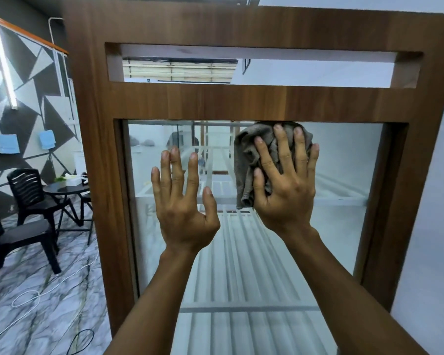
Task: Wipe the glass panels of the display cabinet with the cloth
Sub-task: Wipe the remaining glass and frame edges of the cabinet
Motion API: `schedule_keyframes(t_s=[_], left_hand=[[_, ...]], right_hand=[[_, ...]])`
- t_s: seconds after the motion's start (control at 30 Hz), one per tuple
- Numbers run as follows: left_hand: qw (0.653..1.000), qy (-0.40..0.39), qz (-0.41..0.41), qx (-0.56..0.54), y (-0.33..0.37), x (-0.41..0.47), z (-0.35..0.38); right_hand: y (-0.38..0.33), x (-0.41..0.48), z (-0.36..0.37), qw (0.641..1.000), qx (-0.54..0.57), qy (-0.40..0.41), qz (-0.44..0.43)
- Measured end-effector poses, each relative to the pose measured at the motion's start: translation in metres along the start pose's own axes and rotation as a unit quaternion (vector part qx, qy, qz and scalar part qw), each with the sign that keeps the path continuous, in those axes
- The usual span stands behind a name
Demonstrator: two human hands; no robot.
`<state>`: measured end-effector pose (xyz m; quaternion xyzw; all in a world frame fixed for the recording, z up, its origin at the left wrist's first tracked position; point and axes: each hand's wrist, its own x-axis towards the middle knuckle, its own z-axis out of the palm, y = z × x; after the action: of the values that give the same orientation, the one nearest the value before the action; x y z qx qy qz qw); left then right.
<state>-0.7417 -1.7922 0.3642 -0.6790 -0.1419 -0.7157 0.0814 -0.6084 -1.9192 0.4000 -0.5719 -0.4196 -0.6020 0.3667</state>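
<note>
Single view, head-worn, wide-angle. Sits at person's eye height, faces straight into wooden display cabinet point(215, 103), tipped slightly down. Very near: glass panel point(331, 201) fills centre, left hand point(182, 201) and right hand point(287, 185) reach in from bottom edge to mid-frame. Lens bends cabinet edges outward. Left margin catches chairs point(23, 201), patterned wall point(18, 98), marble floor point(49, 290).

Both forearms are bare as far as they show; the left hand point(183, 208) and right hand point(287, 193) are bare too, fingernails cut short
</note>
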Motion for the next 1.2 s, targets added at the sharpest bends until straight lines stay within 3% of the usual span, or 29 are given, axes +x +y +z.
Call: schedule_keyframes(t_s=[0.47, 0.7, 0.87, 1.2], left_hand=[[0.996, -0.038, 0.007, 0.077, 0.003, -0.001, -0.004], [0.991, -0.075, 0.051, 0.099, -0.014, -0.005, -0.012], [0.993, -0.067, 0.048, 0.084, -0.014, -0.007, -0.008], [0.994, -0.057, 0.052, 0.072, -0.016, -0.009, -0.008]], right_hand=[[-0.002, -0.003, -0.001, 0.999, -0.008, -0.027, -0.02], [-0.015, -0.005, -0.002, 0.999, 0.006, -0.034, 0.004], [-0.028, -0.006, 0.004, 0.99, 0.014, -0.08, -0.116], [0.036, -0.01, -0.016, 0.996, -0.04, 0.006, 0.076]])
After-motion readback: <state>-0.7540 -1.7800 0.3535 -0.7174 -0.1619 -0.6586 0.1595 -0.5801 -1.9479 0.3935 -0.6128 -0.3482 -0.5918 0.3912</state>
